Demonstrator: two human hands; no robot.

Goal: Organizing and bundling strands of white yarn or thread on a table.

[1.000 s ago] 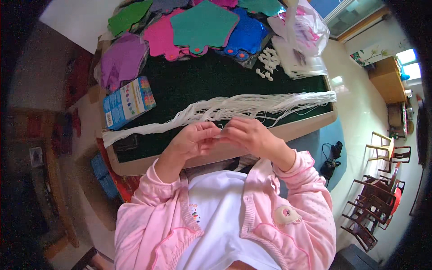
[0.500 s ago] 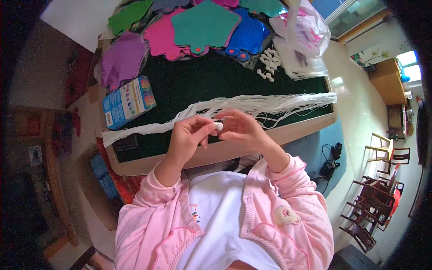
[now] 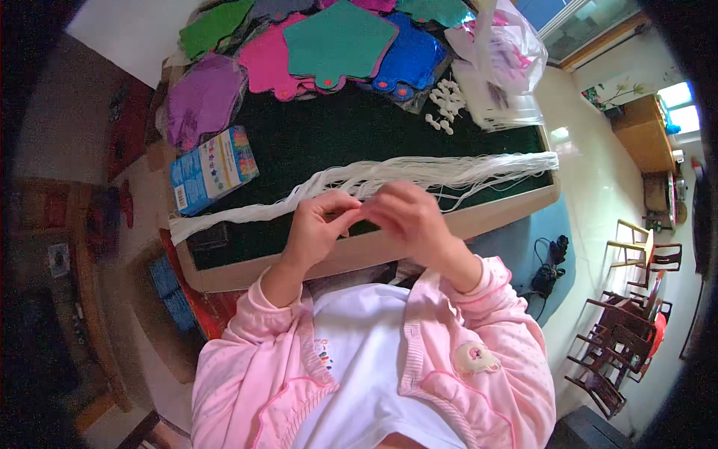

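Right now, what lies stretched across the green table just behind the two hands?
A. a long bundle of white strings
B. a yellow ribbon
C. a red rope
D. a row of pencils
A: a long bundle of white strings runs across the green table, from its left edge to its right, just beyond the left hand and right hand.

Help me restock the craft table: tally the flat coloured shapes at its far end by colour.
Green shape: 1
Purple shape: 1
Magenta shape: 1
Teal shape: 1
Blue shape: 1
Shapes cut off by the top edge: 3
Total: 8 in view; the overlapping ones may hide more.
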